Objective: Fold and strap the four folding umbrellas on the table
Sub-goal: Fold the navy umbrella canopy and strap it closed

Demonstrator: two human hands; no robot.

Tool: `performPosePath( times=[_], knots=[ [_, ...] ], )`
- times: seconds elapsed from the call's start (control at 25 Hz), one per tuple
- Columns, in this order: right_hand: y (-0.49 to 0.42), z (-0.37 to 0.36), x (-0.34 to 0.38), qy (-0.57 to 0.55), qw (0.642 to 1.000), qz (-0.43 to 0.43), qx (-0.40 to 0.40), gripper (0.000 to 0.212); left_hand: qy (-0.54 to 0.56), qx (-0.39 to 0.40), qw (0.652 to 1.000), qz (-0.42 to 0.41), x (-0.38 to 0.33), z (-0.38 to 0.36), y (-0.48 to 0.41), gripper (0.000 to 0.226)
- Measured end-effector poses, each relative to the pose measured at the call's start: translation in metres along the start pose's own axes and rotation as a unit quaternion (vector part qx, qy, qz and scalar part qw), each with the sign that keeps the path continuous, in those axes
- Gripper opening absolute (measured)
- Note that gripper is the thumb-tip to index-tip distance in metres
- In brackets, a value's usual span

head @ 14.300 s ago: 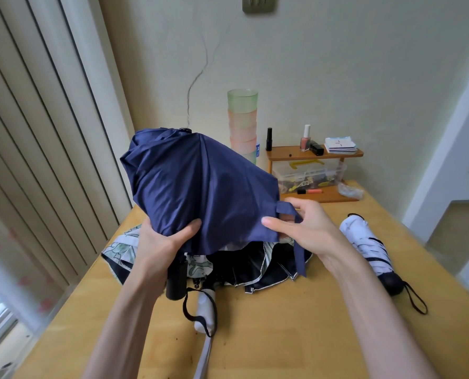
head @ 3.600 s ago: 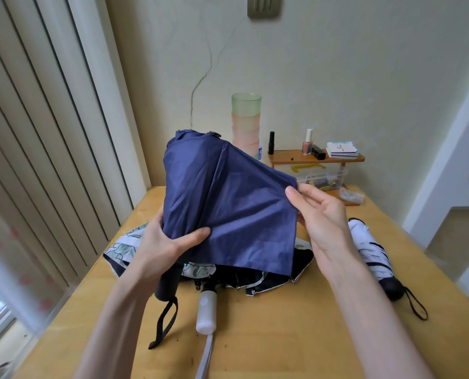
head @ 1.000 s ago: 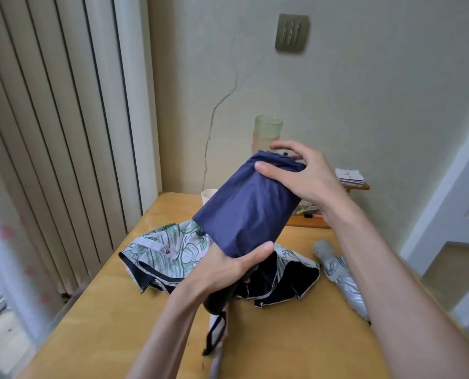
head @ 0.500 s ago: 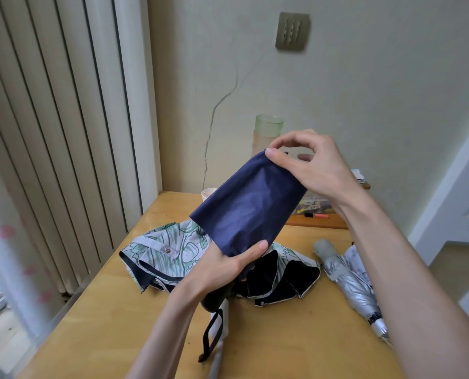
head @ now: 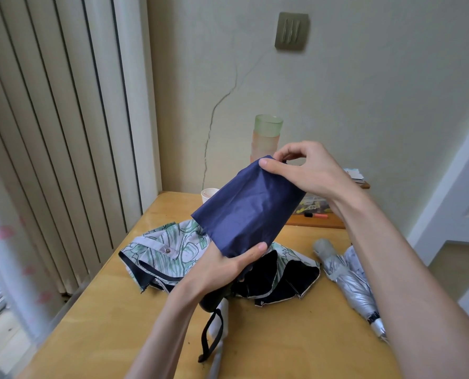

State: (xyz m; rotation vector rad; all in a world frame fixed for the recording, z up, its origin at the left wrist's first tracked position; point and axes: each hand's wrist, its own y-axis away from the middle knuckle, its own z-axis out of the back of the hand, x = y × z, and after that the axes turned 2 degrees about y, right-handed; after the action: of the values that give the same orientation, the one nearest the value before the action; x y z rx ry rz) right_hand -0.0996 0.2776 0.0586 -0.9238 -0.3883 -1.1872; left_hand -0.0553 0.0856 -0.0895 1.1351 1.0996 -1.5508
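Navy umbrella (head: 249, 212) held tilted above the bench (head: 296, 337). Left hand (head: 222, 269) grips its lower end, thumb over the fabric. Right hand (head: 307, 170) pinches the top end, fingers curled. Green-print umbrella (head: 170, 247) lies unfolded under it; silver umbrella (head: 348, 280) on the bench to the right.

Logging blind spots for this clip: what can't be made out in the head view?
Head view:
- Navy umbrella strap: not visible; fastened or not, cannot tell.
- Its tip: covered by the right hand.
- Its handle: mostly inside the left hand.
- Silver umbrella far side and the white umbrella behind it: hidden by the right forearm.
- Shelf items: behind the right hand, small.
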Motion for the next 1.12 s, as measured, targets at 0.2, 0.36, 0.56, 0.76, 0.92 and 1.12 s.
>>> performPosePath(
  times=[0.2,0.36,0.56,0.76,0.92,1.12],
  knots=[
    [-0.004,-0.004,0.006,-0.027,0.999,-0.022,0.031,0.032,-0.03,-0.013,0.999,-0.021,0.002,-0.001,-0.001,0.028],
    [-0.01,-0.007,0.007,-0.051,0.998,-0.03,-0.021,0.028,-0.037,-0.003,0.999,-0.016,-0.001,-0.001,0.001,0.031],
    [-0.015,-0.025,0.0,-0.081,0.992,-0.013,-0.092,0.027,-0.051,0.024,0.998,-0.036,-0.002,-0.007,0.004,0.034],
    [-0.017,-0.024,0.0,0.053,0.99,0.023,-0.127,0.02,-0.038,0.05,0.998,-0.027,-0.007,-0.01,0.006,0.048],
    [-0.014,-0.009,-0.001,-0.015,0.998,0.038,-0.053,0.038,0.065,0.047,0.997,-0.005,-0.016,-0.011,0.011,0.045],
    [0.004,0.005,-0.022,-0.074,0.995,-0.041,0.057,0.055,0.222,0.047,0.971,0.079,-0.018,-0.004,0.011,0.046]
  ],
)
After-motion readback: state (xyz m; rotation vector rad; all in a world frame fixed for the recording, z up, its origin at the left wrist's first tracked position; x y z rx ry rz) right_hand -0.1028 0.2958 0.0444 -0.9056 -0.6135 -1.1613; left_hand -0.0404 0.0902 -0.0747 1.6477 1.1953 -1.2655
